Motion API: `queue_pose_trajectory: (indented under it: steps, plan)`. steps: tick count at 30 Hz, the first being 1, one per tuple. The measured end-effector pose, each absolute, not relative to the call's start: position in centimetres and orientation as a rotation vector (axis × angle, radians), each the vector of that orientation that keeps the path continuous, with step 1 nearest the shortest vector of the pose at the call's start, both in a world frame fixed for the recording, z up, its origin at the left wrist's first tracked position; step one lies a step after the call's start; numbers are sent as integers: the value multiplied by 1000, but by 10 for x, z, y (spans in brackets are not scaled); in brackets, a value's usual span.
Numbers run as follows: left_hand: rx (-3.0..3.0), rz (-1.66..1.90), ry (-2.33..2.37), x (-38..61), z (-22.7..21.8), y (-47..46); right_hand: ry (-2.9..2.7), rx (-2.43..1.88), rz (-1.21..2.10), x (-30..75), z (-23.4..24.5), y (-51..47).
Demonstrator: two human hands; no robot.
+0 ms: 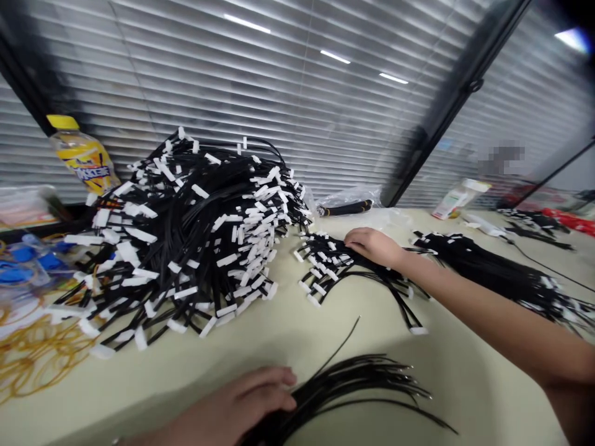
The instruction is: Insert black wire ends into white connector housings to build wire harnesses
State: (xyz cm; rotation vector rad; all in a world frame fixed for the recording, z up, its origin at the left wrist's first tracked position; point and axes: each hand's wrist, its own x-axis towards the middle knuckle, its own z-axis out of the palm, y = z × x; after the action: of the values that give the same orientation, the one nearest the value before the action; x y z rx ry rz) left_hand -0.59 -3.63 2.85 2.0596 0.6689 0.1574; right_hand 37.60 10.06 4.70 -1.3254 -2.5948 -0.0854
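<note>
My right hand (373, 246) reaches across to a small pile of black cables (357, 263) with white end tags. Its fingers are pinched together on the cables at the top of that pile. My left hand (232, 402) is low in the view, slightly blurred. Its fingers stretch out and rest against a bundle of black cables (353, 384) whose bare ends fan out to the right; the thumb is hidden. Left of the small pile rises a big heap of black cables (195, 210), also with many white tags.
A yellow-capped bottle (88, 158) stands behind the heap by the blinds. Yellow rubber bands (41, 353) and blue items (28, 260) lie at left. More black cables (493, 272) stretch along the right. At the back are a plastic-wrapped black cable (346, 208) and a white carton (458, 199).
</note>
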Motion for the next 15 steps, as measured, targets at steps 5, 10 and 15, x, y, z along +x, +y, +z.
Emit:
queue_pose_trajectory:
  steps: [5,10,15]
  plan:
    - [2030,203,770,-10,23,-44,-2544,-1309,-177,378,42,89]
    - [2023,332,766,-10,20,-46,-2461,-1255,-186,370,36,97]
    - [1965,333,786,-10,21,-42,-2152,-1211,-214,367,44,107]
